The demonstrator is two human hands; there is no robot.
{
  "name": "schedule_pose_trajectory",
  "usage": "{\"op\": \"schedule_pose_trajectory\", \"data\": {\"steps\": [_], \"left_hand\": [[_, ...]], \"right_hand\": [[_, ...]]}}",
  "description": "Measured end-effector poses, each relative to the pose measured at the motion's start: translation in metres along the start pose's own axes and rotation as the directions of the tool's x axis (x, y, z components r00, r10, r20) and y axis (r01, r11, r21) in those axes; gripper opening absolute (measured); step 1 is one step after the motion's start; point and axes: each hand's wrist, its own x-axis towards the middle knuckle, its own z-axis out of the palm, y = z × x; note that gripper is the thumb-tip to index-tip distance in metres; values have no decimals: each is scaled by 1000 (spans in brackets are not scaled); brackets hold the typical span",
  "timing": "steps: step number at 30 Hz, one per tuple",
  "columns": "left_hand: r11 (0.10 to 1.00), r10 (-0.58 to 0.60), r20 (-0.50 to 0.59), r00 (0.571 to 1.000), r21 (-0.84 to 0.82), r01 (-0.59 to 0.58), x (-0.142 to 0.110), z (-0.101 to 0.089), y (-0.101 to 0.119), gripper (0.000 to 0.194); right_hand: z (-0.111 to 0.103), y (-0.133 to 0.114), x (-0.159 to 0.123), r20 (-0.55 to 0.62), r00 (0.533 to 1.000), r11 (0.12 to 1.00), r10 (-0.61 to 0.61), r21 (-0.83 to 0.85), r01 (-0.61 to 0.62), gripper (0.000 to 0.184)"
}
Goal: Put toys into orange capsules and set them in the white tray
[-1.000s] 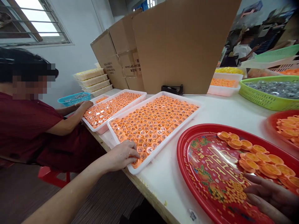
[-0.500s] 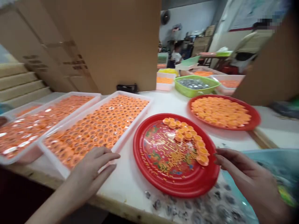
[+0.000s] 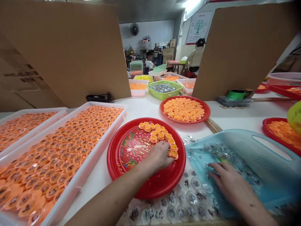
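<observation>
Room: pale-walled workspace beyond the decorated red tray point(image 3: 162, 179), with two people visible at the back.
Tabletop point(image 3: 138, 108): white, beneath that tray; one.
Cardboard panels point(image 3: 77, 47): upright behind the tray, off to either side, probably as screens; two.
White trays point(image 3: 94, 157): left of the tray, apparently alongside for easy reach; two, closely filled with orange pieces beyond counting.
Blue basket point(image 3: 275, 179): just right of the tray, likely for right-side access; one.
Decorated red tray: central and near, presumably to suit either hand; one.
Second red tray point(image 3: 208, 111): behind the decorated tray, perhaps as reserve; one, spread with more orange pieces.
Green basket point(image 3: 164, 95): farther behind; one, filled with greyish pieces.
Left hand point(image 3: 161, 155): over the tray's right half, with fingers bent down among cups; grip hidden, hold impossible to tell.
Right hand point(image 3: 229, 180): right of the tray, inside the blue basket, with fingers loosely curved; any hold impossible to tell.
Orange cups point(image 3: 153, 138): along the tray's back and right, perhaps to free the middle; about fifteen visible.
Clear pieces point(image 3: 191, 197): right and in front of the tray, also in the blue basket; dozens.
</observation>
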Motion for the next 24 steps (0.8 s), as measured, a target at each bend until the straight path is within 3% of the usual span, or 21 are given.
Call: {"op": "schedule_pose_trajectory", "data": {"steps": [4, 9, 12, 15, 19, 24], "left_hand": [[998, -58, -48, 997, 32, 60, 7, 25, 11, 28], [998, -53, -84, 995, 28, 56, -1, 22, 3, 20], [998, -52, -96, 994, 14, 53, -9, 14, -8, 24], [999, -48, -103, 994, -2, 48, -12, 13, -16, 33], [999, -23, -94, 995, -38, 19, -11, 16, -19, 29], [983, -18, -106, 994, -182, -2, -26, 4, -22, 28]], "right_hand": [[4, -9, 7, 37, 999, 1000, -4, 31, 2, 27], [0, -8, 9, -12, 1000, 999, -7, -42, 6, 24], [-11, -7, 9, 128, 991, 989, 45, -149, -25, 20], [-20, -9, 11, 304, 947, 981, 105, -186, -50, 13], [-29, -11, 17, 320, 943, 996, 92, -31, -86, 10], [-53, -34, 30, 147, 981, 919, 124, 357, -170, 22]]}}
